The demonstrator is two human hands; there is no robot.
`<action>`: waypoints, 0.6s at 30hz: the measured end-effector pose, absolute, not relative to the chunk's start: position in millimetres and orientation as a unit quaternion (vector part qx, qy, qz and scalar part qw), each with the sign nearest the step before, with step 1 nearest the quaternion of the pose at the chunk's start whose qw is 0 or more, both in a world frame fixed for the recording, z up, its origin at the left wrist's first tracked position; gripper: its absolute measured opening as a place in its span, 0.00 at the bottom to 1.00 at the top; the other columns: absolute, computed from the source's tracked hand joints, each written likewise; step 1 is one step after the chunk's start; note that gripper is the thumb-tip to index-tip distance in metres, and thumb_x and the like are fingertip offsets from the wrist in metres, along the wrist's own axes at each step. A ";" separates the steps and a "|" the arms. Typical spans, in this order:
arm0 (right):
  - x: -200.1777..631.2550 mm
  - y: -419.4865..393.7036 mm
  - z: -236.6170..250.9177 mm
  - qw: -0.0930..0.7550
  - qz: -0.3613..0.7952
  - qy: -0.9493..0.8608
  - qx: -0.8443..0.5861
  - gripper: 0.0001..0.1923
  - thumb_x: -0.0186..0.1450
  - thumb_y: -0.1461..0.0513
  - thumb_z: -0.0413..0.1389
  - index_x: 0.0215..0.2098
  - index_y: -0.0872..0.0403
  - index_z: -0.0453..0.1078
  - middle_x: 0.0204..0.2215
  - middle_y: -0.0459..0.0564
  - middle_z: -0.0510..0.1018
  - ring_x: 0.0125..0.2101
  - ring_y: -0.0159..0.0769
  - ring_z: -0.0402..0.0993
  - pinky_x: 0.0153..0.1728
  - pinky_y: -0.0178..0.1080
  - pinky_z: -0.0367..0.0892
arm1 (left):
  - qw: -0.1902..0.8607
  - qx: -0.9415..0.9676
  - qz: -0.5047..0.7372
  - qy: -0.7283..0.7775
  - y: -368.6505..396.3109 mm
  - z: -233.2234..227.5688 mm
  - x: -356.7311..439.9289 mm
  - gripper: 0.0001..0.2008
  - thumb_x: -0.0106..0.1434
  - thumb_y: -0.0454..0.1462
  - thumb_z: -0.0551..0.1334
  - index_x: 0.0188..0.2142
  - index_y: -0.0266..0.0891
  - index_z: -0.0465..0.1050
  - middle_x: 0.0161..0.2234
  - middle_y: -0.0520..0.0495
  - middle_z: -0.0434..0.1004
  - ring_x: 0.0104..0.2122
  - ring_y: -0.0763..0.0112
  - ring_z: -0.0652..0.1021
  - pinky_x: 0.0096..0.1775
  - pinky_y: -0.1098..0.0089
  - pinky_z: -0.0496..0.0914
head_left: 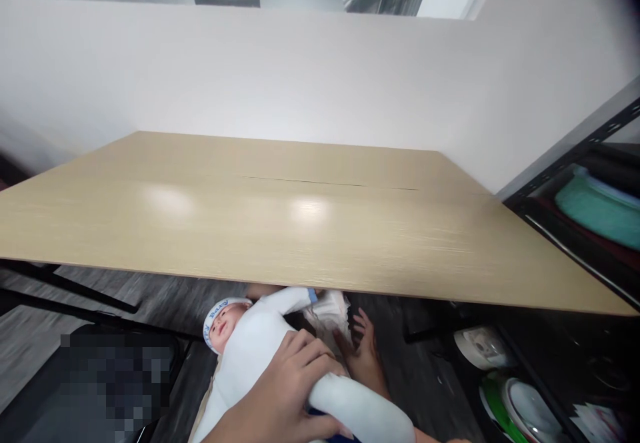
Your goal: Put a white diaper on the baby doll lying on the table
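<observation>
White baby doll (250,350), capped, held below the wooden surface (300,223) edge. Your left hand (285,396) closed around its torso; right hand (363,356) open beside the crumpled diaper (333,310). Keep the torso supported; lift it clear of the edge.

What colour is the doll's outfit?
White, on the doll under the left hand; head view.

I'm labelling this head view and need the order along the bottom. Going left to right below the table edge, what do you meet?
Blurred dark patch → baby doll's capped head → left hand on the doll's white body → right hand by the nappy → white and green dishes on the black rack.
</observation>
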State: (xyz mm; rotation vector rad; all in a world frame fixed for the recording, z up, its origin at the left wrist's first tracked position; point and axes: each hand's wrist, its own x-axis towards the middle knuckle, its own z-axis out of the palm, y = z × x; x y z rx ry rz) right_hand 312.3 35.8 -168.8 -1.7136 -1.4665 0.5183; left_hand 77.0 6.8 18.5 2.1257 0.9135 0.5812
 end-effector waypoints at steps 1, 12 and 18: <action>310.5 35.4 -166.8 0.387 0.176 -0.603 -0.675 0.44 0.69 0.39 0.57 0.75 0.49 0.54 0.63 0.64 0.74 0.61 0.65 0.75 0.58 0.62 0.75 | 0.353 0.835 0.227 0.357 5.2 12.6 80.2 0.24 0.64 0.53 0.74 0.52 0.45 0.76 0.49 0.48 0.81 0.49 0.57 0.75 0.52 0.58 0.66; 270.5 95.3 -179.7 0.183 0.156 -0.725 -0.645 0.36 0.68 0.51 0.59 0.70 0.59 0.69 0.70 0.67 0.70 0.72 0.62 0.60 0.73 0.61 0.54 | 0.179 0.917 0.229 0.275 8.6 -29.5 95.1 0.21 0.70 0.55 0.68 0.48 0.41 0.74 0.44 0.49 0.80 0.42 0.62 0.74 0.45 0.60 0.63; 269.1 125.6 -172.9 0.259 0.220 -0.709 -0.618 0.29 0.59 0.59 0.60 0.60 0.52 0.78 0.60 0.60 0.80 0.66 0.59 0.66 0.69 0.58 0.59 | 0.129 0.928 0.214 0.275 8.4 -34.8 95.5 0.06 0.78 0.39 0.62 0.50 0.41 0.73 0.43 0.50 0.79 0.40 0.64 0.72 0.43 0.62 0.62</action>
